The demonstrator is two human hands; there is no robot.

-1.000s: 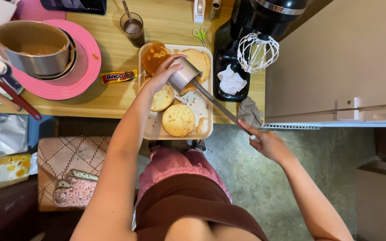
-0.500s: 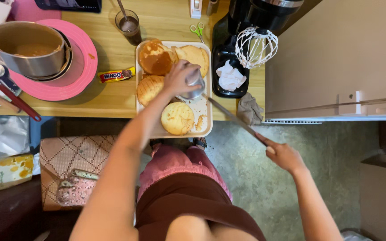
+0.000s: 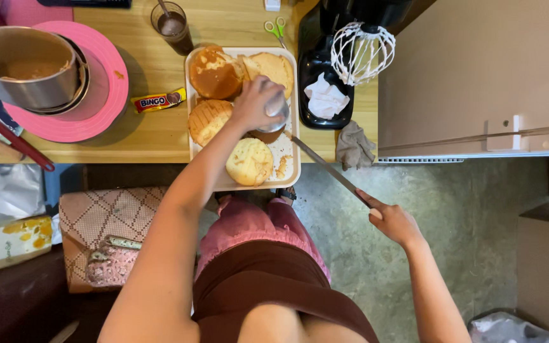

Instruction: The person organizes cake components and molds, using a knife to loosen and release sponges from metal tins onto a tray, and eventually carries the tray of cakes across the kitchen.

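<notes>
Not much packaging around. A small candy bar wrapper [image 3: 158,100] lies on the wooden table [image 3: 160,136], between the pink board [image 3: 106,95] and the white tray [image 3: 290,171]: a short flat rectangle, yellow with a red patch and a brown bit at one end. Down at the left edge sits a long box [image 3: 1,244] (pale, with yellow-orange fruit pictures), next to a checked bag [image 3: 106,216]. At the far right a plain brown carton [image 3: 548,267] stands on the floor, with faint print on its side. No signs or lit screens that I can make out.
</notes>
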